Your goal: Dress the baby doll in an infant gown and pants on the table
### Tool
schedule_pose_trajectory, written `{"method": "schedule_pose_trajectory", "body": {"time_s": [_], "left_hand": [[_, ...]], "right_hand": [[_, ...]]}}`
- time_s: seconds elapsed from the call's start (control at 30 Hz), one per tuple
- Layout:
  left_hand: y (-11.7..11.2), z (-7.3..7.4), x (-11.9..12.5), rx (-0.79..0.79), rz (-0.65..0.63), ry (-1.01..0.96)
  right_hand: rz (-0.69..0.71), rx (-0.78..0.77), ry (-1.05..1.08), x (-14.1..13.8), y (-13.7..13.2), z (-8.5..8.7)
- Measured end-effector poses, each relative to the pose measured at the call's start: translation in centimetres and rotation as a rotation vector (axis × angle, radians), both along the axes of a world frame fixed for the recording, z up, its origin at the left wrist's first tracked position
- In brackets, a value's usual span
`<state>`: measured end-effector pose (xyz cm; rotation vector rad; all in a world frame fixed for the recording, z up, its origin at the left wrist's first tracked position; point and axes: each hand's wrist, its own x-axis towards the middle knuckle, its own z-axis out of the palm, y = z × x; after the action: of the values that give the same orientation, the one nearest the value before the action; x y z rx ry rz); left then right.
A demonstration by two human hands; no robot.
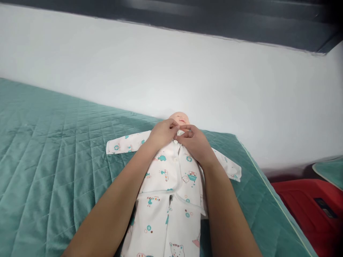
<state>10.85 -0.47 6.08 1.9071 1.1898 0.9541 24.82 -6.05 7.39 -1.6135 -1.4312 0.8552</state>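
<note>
The person's left hand [164,132] and right hand [197,143] come together with fingertips pinched at the neckline of a printed white top [163,171], just short of a doll's head [179,116], and a white button [175,142] sits right below those fingertips. One sleeve [128,142] stretches out to the left of the left hand, the other lies beyond the right wrist, and printed trousers [158,228] show between the forearms. Under both hands spreads a green quilted cover [64,157], with a white wall [150,67] behind them and a red object [297,203] well to the right of the right hand.
</note>
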Motion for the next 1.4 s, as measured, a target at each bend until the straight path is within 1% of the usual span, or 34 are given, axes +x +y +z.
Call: {"method": "schedule_pose_trajectory", "body": {"time_s": [0.13, 0.27, 0.4, 0.47, 0.53, 0.67, 0.83, 0.97, 1.17, 1.33, 1.4], "left_hand": [[0.1, -0.1, 0.0, -0.023, -0.009, 0.005], [0.2, -0.6, -0.1, 0.008, -0.032, -0.012], [-0.2, -0.8, -0.4, 0.084, -0.087, 0.000], [-0.5, -0.8, -0.5, 0.119, -0.100, 0.053], [-0.8, -0.7, -0.5, 0.138, -0.115, 0.120], [-1.1, -0.6, -0.4, 0.148, -0.114, 0.175], [-0.8, -0.6, -0.3, 0.145, -0.081, 0.179], [-0.6, -0.7, -0.3, 0.148, -0.067, 0.231], [-0.3, -0.7, -0.2, 0.149, -0.050, 0.310], [-0.2, -1.0, -0.2, 0.180, -0.052, 0.250], [-0.2, -1.0, -0.2, 0.173, -0.049, 0.215]], "right_hand": [[0.011, 0.021, -0.040, -0.2, -0.2, 0.2], [-0.017, 0.080, -0.176, -0.7, -0.9, 0.1], [-0.060, 0.225, -0.280, -1.2, -1.9, -1.3], [-0.082, 0.307, -0.345, -1.3, -2.5, -2.3], [-0.091, 0.344, -0.418, -1.4, -3.0, -3.1], [-0.078, 0.321, -0.468, -1.4, -3.4, -3.6], [-0.072, 0.365, -0.511, -1.2, -3.1, -3.5], [-0.032, 0.381, -0.552, -1.0, -2.8, -3.5], [-0.014, 0.357, -0.513, -0.8, -2.9, -3.3], [-0.039, 0.311, -0.485, -0.8, -2.6, -3.7], [-0.024, 0.282, -0.461, -0.7, -2.4, -3.8]]}}
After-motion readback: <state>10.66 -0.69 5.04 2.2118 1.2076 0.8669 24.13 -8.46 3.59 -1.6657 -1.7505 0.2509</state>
